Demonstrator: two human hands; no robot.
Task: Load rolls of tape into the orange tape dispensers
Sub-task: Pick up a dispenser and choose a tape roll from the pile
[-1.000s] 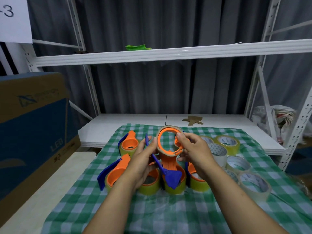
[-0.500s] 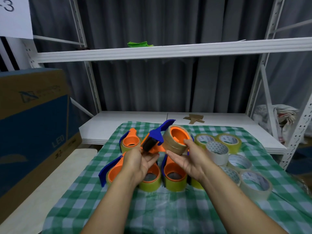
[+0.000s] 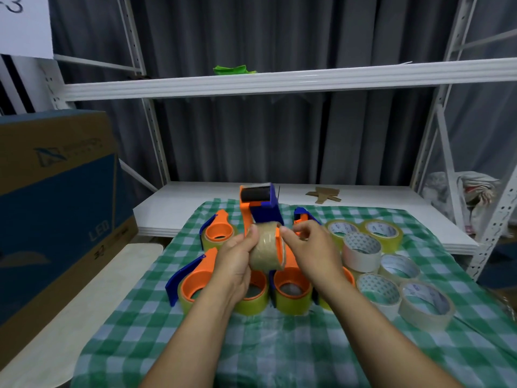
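Fingers (image 3: 252, 233) gripping roll (image 3: 265, 254), checked cloth (image 3: 279, 345), white shelving (image 3: 279, 81)

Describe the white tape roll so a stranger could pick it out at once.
Find the green checked cloth; on its right part, right of the right hand, lies a cluster of loose tape rolls. The white roll sits in the middle of that cluster. Its side is opaque white, while its neighbours are clear or yellowish.

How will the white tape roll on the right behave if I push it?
The white tape roll lies flat, hole up, so it would probably slide rather than roll. It seems to rest partly on the neighbouring rolls, so a push may tip it off them.
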